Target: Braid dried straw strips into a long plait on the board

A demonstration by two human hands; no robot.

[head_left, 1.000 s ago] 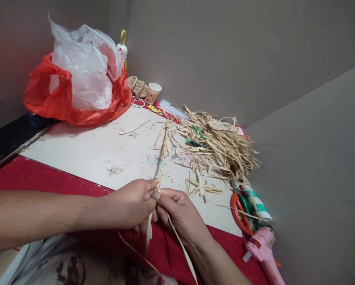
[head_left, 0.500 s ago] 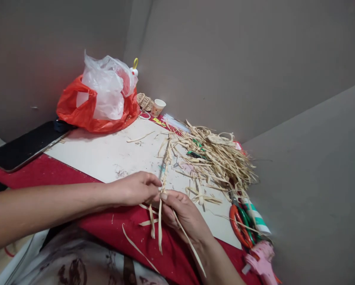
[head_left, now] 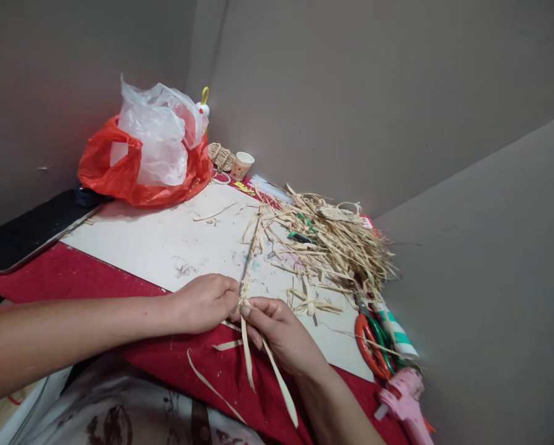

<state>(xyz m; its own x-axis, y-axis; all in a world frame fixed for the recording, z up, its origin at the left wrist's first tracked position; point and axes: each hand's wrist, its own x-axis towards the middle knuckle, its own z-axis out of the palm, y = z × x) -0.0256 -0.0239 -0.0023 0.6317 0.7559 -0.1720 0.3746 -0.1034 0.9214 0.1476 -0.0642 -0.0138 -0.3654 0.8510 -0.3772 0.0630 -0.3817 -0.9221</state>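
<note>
A long braid of pale straw lies along the white board, its near end at the board's front edge. My left hand pinches that near end from the left, fingers closed. From the right, my right hand is closed on the same end, thumb on top. Several loose flat strips hang from between the two hands over the red cloth.
A heap of loose straw covers the board's right side. Orange-handled scissors and a pink glue gun lie at the right. A red and white plastic bag, a paper cup and a small woven basket stand at the back; a dark phone at the left.
My left fingers have closed back onto the braid end after opening half a second ago. The camera view has shifted slightly; the hanging strips have swung.
</note>
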